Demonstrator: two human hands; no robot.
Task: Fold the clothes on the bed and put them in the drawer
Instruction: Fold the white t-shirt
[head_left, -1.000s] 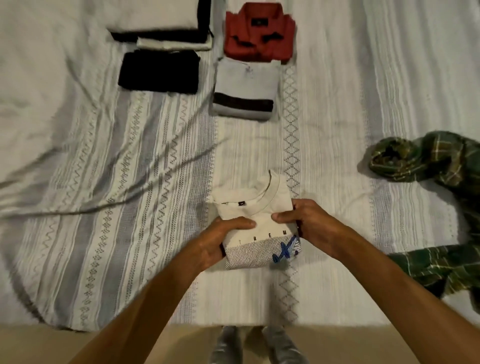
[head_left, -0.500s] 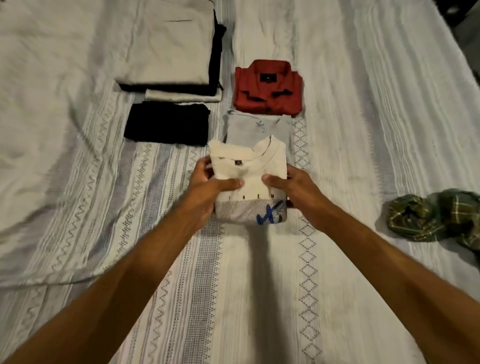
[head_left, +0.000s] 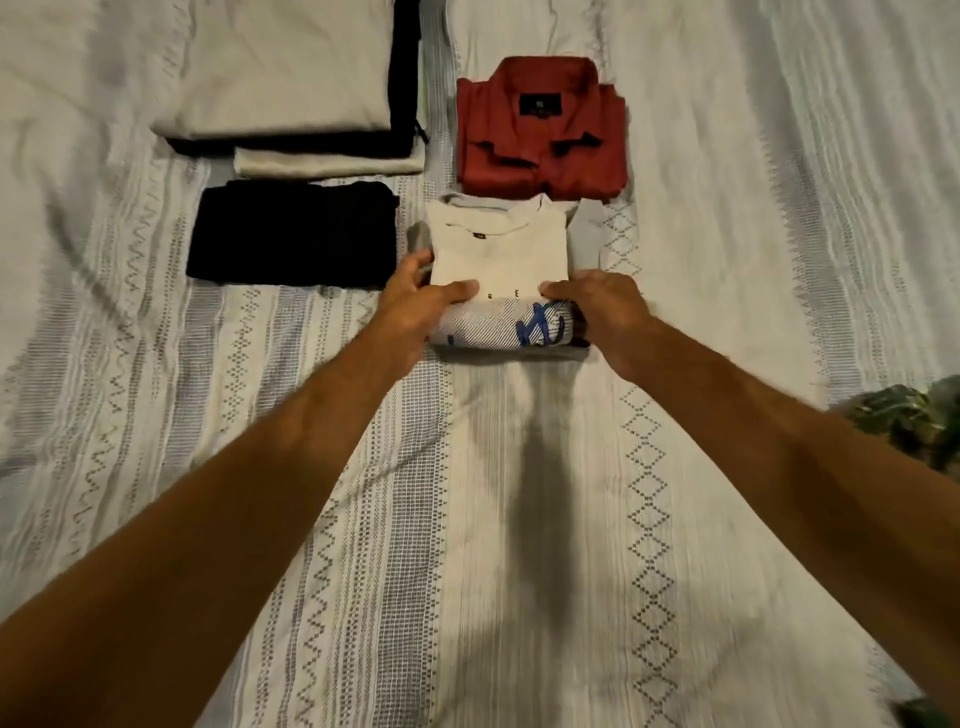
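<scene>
mid-bed, folded cream t-shirt (head_left: 498, 254) sits over the grey folded top (head_left: 587, 234), just below the red shirt (head_left: 540, 130). left hand (head_left: 415, 306) and right hand (head_left: 602, 312) each clamp a near corner, thumbs on top, fingers curled under. long axis runs away from the person; both hands equally near. unfolded green plaid garment (head_left: 914, 421) lies well to the right.

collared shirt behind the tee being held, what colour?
Dark red collared shirt, black neck label; head view.
</scene>
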